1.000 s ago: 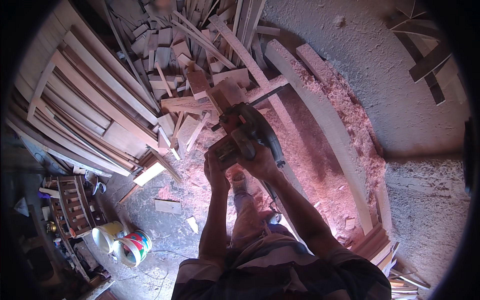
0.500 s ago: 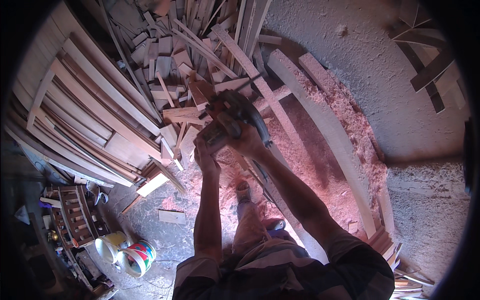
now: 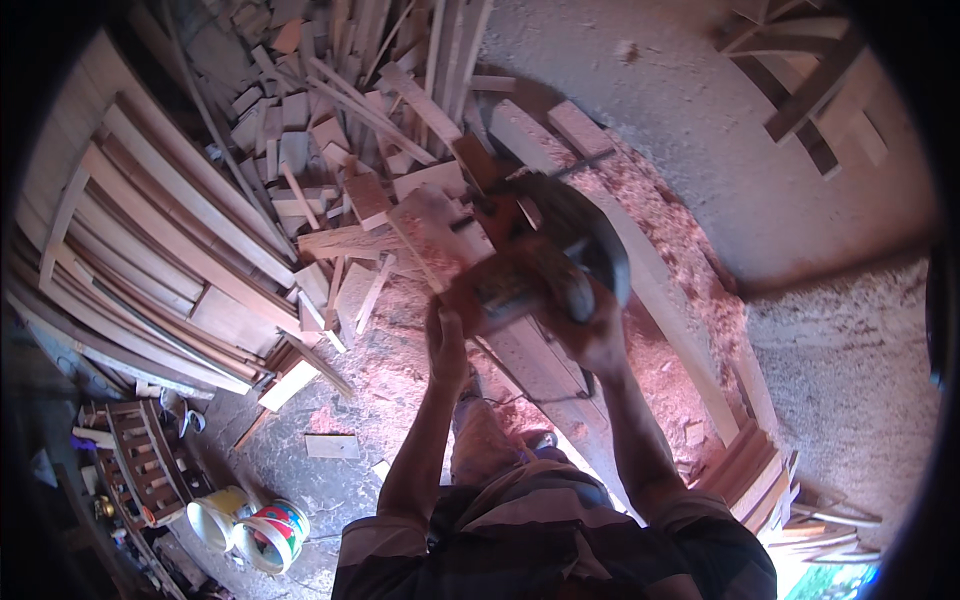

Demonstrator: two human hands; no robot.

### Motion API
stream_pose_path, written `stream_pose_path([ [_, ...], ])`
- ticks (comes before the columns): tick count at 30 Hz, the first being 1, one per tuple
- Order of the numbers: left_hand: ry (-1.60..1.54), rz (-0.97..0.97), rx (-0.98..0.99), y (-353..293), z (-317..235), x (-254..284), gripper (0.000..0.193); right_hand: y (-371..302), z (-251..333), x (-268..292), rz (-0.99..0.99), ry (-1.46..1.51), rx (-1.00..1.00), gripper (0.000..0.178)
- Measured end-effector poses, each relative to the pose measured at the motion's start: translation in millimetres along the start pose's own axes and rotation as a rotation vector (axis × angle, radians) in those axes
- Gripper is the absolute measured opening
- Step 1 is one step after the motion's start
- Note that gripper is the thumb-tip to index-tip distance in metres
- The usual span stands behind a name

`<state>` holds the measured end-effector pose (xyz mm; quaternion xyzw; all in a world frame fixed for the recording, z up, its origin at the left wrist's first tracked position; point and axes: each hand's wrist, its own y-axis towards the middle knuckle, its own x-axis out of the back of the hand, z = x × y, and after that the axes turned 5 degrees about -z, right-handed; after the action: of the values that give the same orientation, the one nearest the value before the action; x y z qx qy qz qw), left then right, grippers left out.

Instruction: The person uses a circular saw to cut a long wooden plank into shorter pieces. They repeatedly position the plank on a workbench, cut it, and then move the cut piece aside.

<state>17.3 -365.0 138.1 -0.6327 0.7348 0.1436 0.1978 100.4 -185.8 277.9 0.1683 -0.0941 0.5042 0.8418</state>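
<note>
With both hands I carry a circular saw (image 3: 590,225), its dark round guard on the right and its motor body toward the left. My right hand (image 3: 597,335) is closed round the rear handle. At the left end of the motor body, my left hand (image 3: 447,345) grips the housing, its fingers partly hidden. The saw is slightly blurred and tilted, above a long plank (image 3: 535,360) that runs down toward my legs. A dark cord (image 3: 545,402) loops below the handle. I cannot tell whether the blade touches wood.
Pink sawdust (image 3: 650,390) covers the ground around a long beam (image 3: 680,335) on the right. Offcuts (image 3: 295,145) are heaped at the far left. Stacked long boards (image 3: 190,220) lie left. Two buckets (image 3: 285,520) and a slatted wooden frame (image 3: 150,460) stand at lower left.
The saw and both hands have shifted right and come nearer, and the saw has turned so its guard sits farther right. The whole view has shifted a little leftward.
</note>
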Motion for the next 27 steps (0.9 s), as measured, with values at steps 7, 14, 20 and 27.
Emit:
stream_pose_path([
  [7, 0.467, -0.18, 0.34, -65, 102, -24, 0.09, -191, 1, 128, -0.166, -0.152, -0.295, 0.044],
  [14, 0.571, -0.198, 0.227, -106, 189, -77, 0.109, -334, 0, 192, -0.39, -0.062, -0.701, 0.049],
  [20, 0.692, 0.046, 0.322, -176, 185, -48, 0.085, -387, -10, 222, -0.451, 0.02, -0.622, 0.052],
  [27, 1.493, 0.317, 0.106, -170, 169, -38, 0.101, -405, -13, 236, -0.449, 0.063, -0.613, 0.053],
])
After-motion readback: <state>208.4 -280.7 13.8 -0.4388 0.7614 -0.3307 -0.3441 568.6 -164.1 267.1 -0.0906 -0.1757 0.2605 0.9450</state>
